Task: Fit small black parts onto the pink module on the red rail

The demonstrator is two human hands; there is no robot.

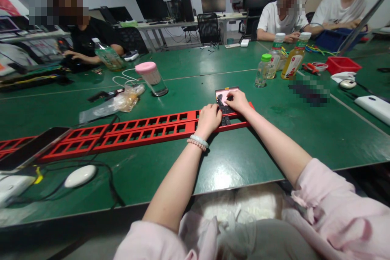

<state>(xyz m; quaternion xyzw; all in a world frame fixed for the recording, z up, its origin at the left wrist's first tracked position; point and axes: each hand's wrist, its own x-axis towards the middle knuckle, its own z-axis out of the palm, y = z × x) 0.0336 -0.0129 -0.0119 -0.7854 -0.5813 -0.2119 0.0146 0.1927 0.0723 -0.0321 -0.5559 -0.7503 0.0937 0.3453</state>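
Observation:
A long red slotted frame (158, 130) lies across the green table, its slots in two rows. Small black plastic pieces (226, 121) sit in its right end. My left hand (210, 118) rests over the frame beside them, fingers bent down; whatever is under the fingertips is hidden. Just behind the frame stands a shallow box with a pink inside (224, 93), and loose black pieces lie in it. Over this box my right hand (239, 101) is closed, fingertips pinched at a small black piece (230, 98).
A phone (36, 146) lies across the frame's left part, with a cable and a white oval device (81, 176) nearby. Beyond are a plastic bag (112, 105), a pink-lidded jar (152, 79), several bottles (291, 63) and a red tray (343, 65). Three people sit across the table.

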